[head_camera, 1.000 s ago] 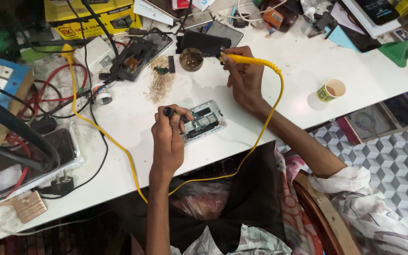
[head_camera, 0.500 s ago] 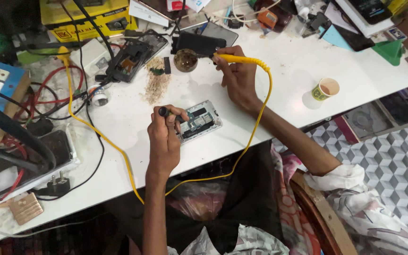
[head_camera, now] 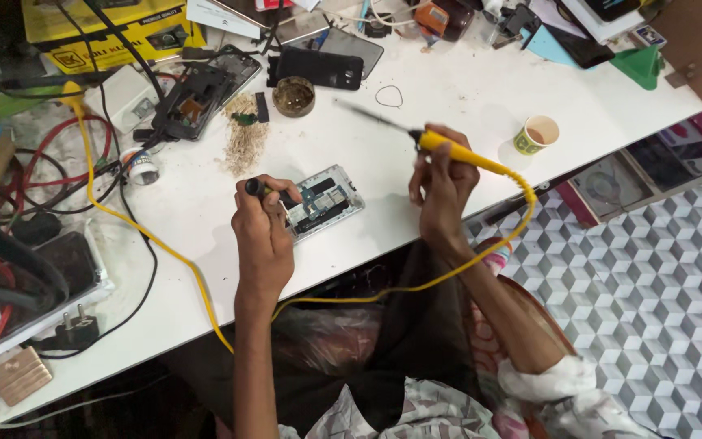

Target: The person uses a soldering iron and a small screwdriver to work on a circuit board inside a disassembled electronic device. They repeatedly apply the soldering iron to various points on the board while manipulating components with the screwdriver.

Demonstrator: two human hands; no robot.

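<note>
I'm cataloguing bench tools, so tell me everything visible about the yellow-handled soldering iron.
The soldering iron has a yellow handle and a thin dark metal shaft, blurred, pointing up-left over the white table. The right hand grips the handle, holding it raised and tilted, tip clear of the opened phone. A yellow cord runs from the handle's rear, loops down past the table edge and back across the table to the left.

The left hand (head_camera: 263,236) lies knuckles-up, forearm reaching straight forward from the body, fingers curled in a closed grip with the thumb tucked toward the fingertips. The right hand (head_camera: 442,185) is raised, wrist bent, its fingers wrapped in a pen-like grip, and its forearm angles in from the lower right.
</note>
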